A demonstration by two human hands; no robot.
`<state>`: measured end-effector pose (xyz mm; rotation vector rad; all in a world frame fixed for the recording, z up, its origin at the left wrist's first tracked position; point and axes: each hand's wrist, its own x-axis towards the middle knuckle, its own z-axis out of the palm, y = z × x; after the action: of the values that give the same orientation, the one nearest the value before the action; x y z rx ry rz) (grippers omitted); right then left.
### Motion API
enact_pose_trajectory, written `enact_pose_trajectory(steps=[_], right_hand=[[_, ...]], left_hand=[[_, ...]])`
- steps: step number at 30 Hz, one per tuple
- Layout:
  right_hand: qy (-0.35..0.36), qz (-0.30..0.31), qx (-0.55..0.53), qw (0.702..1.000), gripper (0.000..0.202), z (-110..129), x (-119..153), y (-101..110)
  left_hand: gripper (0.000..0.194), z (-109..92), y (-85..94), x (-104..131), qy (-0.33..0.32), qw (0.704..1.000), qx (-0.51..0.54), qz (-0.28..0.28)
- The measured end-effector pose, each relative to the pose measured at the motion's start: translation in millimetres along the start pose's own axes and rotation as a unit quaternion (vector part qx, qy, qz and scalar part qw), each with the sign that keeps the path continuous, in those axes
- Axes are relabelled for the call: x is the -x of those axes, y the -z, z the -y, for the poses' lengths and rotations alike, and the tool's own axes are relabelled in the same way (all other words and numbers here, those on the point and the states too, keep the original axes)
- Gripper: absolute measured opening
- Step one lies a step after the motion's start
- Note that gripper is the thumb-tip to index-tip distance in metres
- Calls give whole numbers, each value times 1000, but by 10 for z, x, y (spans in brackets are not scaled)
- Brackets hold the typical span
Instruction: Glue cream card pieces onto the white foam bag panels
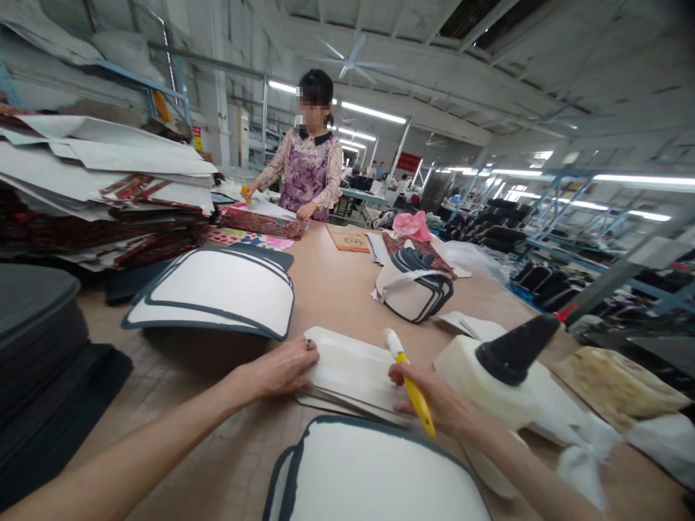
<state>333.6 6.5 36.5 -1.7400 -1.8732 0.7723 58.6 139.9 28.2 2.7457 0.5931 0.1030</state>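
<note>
My left hand [282,369] rests with its fingers on the left edge of a small stack of white flat pieces [352,373] on the worktable [337,289]. A yellow-handled brush [413,387] with a white tip is gripped in my right hand [434,401], its tip over the stack's right side. Just in front of me lies a large white panel with a dark border [374,477]. A white glue bottle with a black cone nozzle [504,362] stands right of my right hand.
Another stack of white dark-edged panels [217,293] lies at left, and a curved bundle [415,286] sits mid-table. Piled sheets [103,195] and dark foam stacks [38,340] fill the left side. A co-worker [307,163] stands at the table's far end.
</note>
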Motion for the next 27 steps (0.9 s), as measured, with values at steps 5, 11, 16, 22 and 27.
enact_pose_trajectory(steps=[5,11,16,22,27], right_hand=[[6,33,81,996,44,-185,157,74],[40,34,127,991,30,-297,290,151],[88,-37,219,971,29,-265,202,90],[86,-195,218,952,23,-190,112,289],[77,-371,152,913,24,277,323,672]], left_hand=[[10,-4,39,7,-1,1000,-8,10],[7,11,23,1,-6,1000,-9,-10],[16,54,-93,-6,22,997,20,-70],[14,-77,72,-52,58,973,88,-204],[8,-541,718,37,54,914,153,-373]])
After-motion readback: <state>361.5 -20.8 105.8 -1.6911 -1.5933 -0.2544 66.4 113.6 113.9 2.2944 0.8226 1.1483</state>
